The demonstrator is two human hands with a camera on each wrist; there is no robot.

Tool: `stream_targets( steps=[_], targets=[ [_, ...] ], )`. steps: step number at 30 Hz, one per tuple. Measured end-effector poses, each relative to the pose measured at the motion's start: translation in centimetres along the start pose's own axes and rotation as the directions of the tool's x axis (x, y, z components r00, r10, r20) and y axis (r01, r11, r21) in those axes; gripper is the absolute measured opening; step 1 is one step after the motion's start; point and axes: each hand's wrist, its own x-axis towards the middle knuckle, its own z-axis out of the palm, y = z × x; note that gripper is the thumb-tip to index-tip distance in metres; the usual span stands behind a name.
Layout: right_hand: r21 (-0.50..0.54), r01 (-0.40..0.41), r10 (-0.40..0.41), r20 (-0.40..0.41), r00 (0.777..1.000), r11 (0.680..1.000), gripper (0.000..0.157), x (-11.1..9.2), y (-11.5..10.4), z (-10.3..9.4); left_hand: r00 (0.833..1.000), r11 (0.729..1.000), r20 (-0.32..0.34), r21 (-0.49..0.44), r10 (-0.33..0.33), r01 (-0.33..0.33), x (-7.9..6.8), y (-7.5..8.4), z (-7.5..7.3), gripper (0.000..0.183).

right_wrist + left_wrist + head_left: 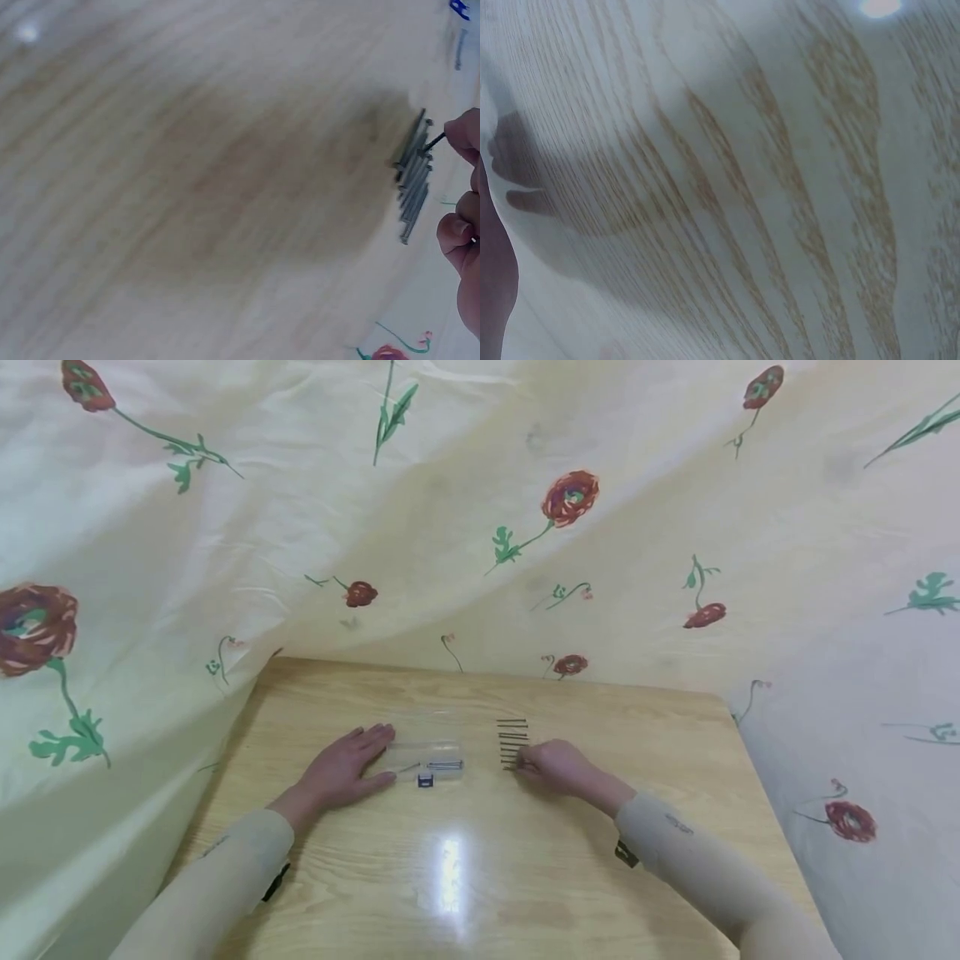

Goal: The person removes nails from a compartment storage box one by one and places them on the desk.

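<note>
1. The left hand [345, 768] lies with fingers extended and thumb apart, holding nothing, at the 9 o'clock side of the clear plastic case [448, 747]. A light, flat press there should stop the case sliding on the surface [360, 860].
2. The case has a purple latch [425, 782] at its 6 o'clock edge and a few loose nails [445, 766] inside.
3. The row of nails [513, 737] lies at the case's 3 o'clock, shanks roughly parallel.
4. The right hand [558, 766], at the row's 4 o'clock, pinches one nail [435, 141] in its fingertips. Lifting it straight up, clear of its neighbours, would best leave the row undisturbed.
5. Hard to make out: the case's transparent walls and lid position, and the pinched nail's gripped end, hidden by fingers. The left wrist view shows mainly wood grain and shadow; the right wrist view cuts off its hand.
</note>
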Motion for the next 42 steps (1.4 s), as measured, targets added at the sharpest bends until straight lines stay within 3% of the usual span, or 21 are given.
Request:
stream_targets(
  steps=[8,20,32,37,42],
  targets=[
    [-0.011,0.016,-0.015,0.057,0.998,1.000,0.004,-0.5,0.5,1.1,1.000,1.000,0.021,-0.016,-0.019,0.020,0.2,0.1,-0.4,0.085],
    [0.057,-0.021,0.024,-0.054,0.998,0.998,0.006,-1.4,1.1,2.4,1.000,1.000,0.012,0.002,-0.009,0.009,0.4,0.1,-0.1,0.085],
    [0.061,-0.056,0.060,-0.060,0.996,0.997,0.007,-1.6,1.1,2.5,1.000,1.000,0.021,0.004,-0.010,0.010,0.7,0.1,-0.1,0.085],
    [0.095,-0.026,0.034,-0.088,0.996,0.995,0.012,-0.3,0.8,1.6,1.000,1.000,0.016,0.004,-0.003,0.003,0.8,-0.3,0.1,0.086],
    [0.154,-0.023,0.030,-0.039,0.999,0.988,0.023,3.2,-0.6,0.2,1.000,1.000,-0.011,0.010,0.008,-0.008,0.9,-0.7,0.4,0.086]
  ],
)
